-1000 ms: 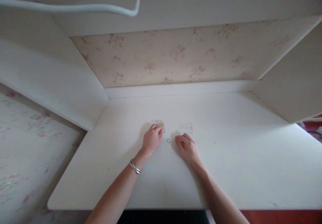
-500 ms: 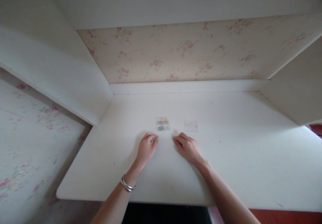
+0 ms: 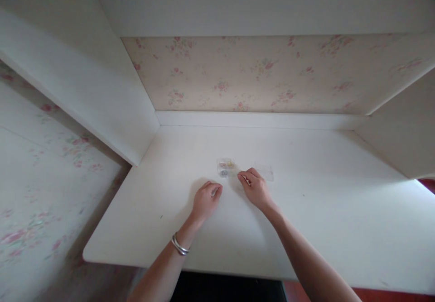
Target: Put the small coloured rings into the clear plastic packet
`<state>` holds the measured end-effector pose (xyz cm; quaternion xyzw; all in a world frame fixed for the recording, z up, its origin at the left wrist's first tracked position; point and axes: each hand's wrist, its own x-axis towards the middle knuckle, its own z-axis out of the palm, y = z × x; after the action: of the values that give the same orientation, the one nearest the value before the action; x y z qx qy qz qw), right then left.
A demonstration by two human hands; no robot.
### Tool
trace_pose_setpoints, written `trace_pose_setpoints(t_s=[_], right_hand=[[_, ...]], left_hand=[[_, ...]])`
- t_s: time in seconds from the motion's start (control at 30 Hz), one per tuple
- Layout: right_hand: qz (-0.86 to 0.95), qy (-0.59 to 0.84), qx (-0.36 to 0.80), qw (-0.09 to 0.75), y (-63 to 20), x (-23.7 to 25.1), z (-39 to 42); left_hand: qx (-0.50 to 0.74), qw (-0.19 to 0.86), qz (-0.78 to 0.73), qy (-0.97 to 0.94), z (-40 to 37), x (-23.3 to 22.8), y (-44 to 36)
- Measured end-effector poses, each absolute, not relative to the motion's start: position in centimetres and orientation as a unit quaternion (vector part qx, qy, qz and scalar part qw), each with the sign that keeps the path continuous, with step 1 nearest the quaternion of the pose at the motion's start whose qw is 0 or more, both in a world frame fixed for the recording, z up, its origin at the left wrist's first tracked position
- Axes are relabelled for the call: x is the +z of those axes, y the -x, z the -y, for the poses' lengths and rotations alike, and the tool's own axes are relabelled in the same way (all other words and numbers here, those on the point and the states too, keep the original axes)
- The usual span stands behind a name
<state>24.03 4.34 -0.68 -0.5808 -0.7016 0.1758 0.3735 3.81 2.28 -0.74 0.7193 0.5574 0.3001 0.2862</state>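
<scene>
My right hand (image 3: 256, 188) rests on the white desk (image 3: 322, 211) with thumb and forefinger pinched together on what looks like a small ring, mostly hidden by the fingers. The fingertips are just right of a small clear plastic box (image 3: 224, 167) holding tiny colourful pieces. A flat clear lid (image 3: 267, 171) lies right behind this hand. My left hand (image 3: 206, 200), with a silver bangle (image 3: 179, 245) on its wrist, lies on the desk below and left of the box. Its fingers are curled in, and nothing shows in them.
The desk sits in a white alcove with a floral back wall (image 3: 258, 73), a slanted white panel (image 3: 78, 89) on the left and another on the right. The desk's front edge is close to my body.
The small ring that lay between my hands is no longer on the desk; my right fingers closed over that spot and moved up toward the box. My left hand drew back from the box.
</scene>
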Motion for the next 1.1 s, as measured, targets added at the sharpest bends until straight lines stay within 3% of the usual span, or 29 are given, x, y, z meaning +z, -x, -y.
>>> trace_pose_setpoints(t_s=[0.23,0.53,1.1], right_hand=[[0.726,0.585,0.148,0.328,-22.8,-1.3,-6.1],[0.649,0.631,0.152,0.398,-26.2,-1.2,-3.3],[0.595,0.654,0.181,0.431,-27.8,-2.5,-1.4]], left_hand=[[0.307,0.275,-0.555,-0.723,-2.2,-0.9,-3.6],[0.262,0.240,-0.561,-0.748,-1.8,-0.5,-4.2],[0.109,0.177,-0.508,-0.836,-2.8,0.4,-10.6]])
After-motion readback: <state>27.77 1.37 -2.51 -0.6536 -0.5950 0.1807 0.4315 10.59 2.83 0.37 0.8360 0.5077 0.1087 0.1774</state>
